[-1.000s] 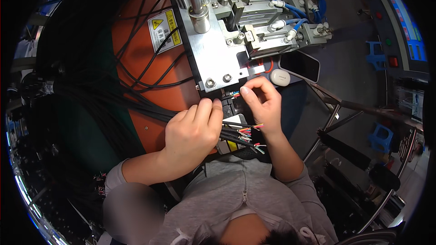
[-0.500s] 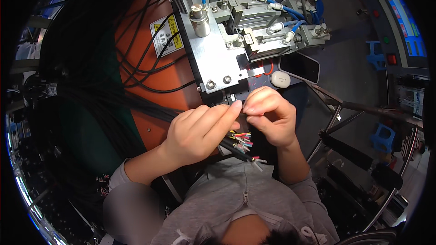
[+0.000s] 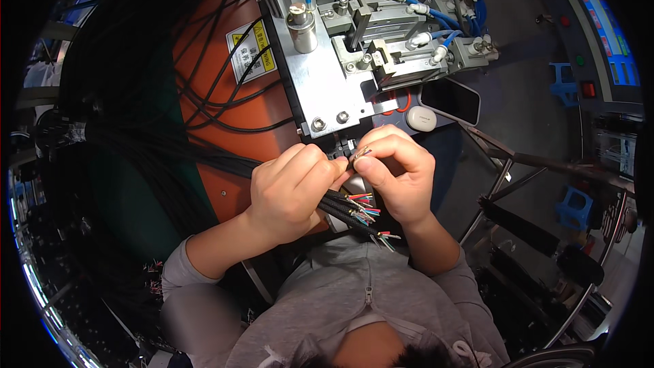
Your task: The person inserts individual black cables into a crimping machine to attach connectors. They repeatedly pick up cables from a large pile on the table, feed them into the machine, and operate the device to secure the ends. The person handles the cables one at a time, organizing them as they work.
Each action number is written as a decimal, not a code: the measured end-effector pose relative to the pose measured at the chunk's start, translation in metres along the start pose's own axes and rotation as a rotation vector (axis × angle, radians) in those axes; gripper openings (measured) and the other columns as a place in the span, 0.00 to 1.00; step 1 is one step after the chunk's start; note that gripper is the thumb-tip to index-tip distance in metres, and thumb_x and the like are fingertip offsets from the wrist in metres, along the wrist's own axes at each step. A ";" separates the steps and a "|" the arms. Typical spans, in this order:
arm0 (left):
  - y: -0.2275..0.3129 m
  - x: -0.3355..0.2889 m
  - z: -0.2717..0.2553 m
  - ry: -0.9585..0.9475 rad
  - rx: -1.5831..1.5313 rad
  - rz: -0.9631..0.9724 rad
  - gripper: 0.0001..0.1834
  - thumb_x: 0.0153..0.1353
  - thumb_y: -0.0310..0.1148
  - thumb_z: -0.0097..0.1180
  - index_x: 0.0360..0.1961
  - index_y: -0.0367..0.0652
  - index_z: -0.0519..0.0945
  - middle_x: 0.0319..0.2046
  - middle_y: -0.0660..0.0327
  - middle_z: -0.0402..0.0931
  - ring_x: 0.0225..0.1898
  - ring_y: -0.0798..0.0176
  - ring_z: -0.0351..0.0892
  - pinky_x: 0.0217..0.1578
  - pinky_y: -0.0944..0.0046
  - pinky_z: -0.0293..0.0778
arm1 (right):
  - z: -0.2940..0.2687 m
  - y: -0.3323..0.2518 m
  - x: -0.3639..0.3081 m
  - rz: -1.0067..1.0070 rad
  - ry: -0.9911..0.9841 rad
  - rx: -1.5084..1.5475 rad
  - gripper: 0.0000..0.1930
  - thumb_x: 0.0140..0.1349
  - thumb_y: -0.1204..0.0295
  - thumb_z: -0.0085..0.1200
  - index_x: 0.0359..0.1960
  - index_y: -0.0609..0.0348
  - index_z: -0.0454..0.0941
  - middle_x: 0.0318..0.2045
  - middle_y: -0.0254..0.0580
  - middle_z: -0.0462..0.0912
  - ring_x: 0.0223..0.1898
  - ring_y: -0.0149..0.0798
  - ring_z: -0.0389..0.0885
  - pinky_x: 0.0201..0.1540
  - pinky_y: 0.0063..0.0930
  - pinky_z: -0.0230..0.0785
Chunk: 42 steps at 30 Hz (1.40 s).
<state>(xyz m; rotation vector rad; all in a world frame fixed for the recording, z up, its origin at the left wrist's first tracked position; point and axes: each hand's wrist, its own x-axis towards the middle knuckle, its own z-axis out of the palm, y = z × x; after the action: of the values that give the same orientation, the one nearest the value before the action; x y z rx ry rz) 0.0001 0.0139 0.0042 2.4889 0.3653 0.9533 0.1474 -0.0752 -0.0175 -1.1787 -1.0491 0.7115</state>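
My left hand (image 3: 289,191) is closed around black cables, its thumb and forefinger pinching one cable's end. My right hand (image 3: 402,174) pinches the thin wires (image 3: 362,153) that stick out of that end, the fingertips of both hands almost touching. The grip hides most of this cable. Below my left hand, several other black cable ends (image 3: 347,211) poke out to the right, with fanned red, yellow, blue and white wires (image 3: 364,215). From the left, a thick bundle of black cables (image 3: 218,160) runs under my left hand.
Just beyond my hands stands a metal machine (image 3: 327,88) with pneumatic cylinders and blue air hoses (image 3: 443,20). A phone (image 3: 451,101) and a white rounded case (image 3: 421,118) lie right of it. Loose black cables cross the orange surface (image 3: 211,61). A lit screen (image 3: 603,31) is far right.
Both hands have come slightly nearer and to the left. My right fingers have turned, and the wires between them now show. The loose cable ends have shifted a little.
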 end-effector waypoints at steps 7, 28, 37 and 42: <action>0.003 0.001 -0.003 -0.059 -0.001 -0.037 0.10 0.42 0.22 0.64 0.26 0.37 0.76 0.19 0.60 0.66 0.17 0.61 0.67 0.16 0.64 0.62 | 0.006 -0.001 0.001 -0.352 0.156 -0.365 0.09 0.43 0.83 0.64 0.28 0.62 0.79 0.27 0.42 0.79 0.29 0.37 0.77 0.32 0.28 0.69; 0.007 -0.007 0.006 -0.245 0.386 0.047 0.18 0.45 0.26 0.57 0.41 0.43 0.81 0.20 0.68 0.60 0.20 0.71 0.63 0.16 0.72 0.62 | -0.009 0.017 0.004 -0.089 0.009 -0.555 0.03 0.48 0.80 0.58 0.25 0.63 0.76 0.25 0.42 0.77 0.26 0.43 0.74 0.32 0.31 0.67; 0.011 -0.010 0.008 -0.275 0.449 -0.012 0.17 0.45 0.27 0.56 0.40 0.39 0.80 0.22 0.68 0.62 0.22 0.72 0.65 0.16 0.74 0.62 | -0.003 0.020 0.001 -0.125 0.025 -0.599 0.04 0.47 0.80 0.57 0.22 0.62 0.73 0.21 0.41 0.73 0.25 0.42 0.71 0.29 0.32 0.64; 0.008 -0.008 0.008 -0.245 0.398 -0.009 0.17 0.44 0.25 0.57 0.39 0.40 0.81 0.20 0.66 0.62 0.20 0.70 0.66 0.17 0.71 0.64 | -0.002 0.029 -0.001 0.018 0.082 -0.455 0.03 0.49 0.80 0.55 0.23 0.63 0.73 0.22 0.39 0.73 0.25 0.35 0.71 0.30 0.26 0.63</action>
<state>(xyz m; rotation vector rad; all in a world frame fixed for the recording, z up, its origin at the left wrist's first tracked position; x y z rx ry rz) 0.0006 0.0012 -0.0018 2.9185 0.5267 0.6050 0.1509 -0.0691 -0.0457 -1.5938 -1.1662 0.4426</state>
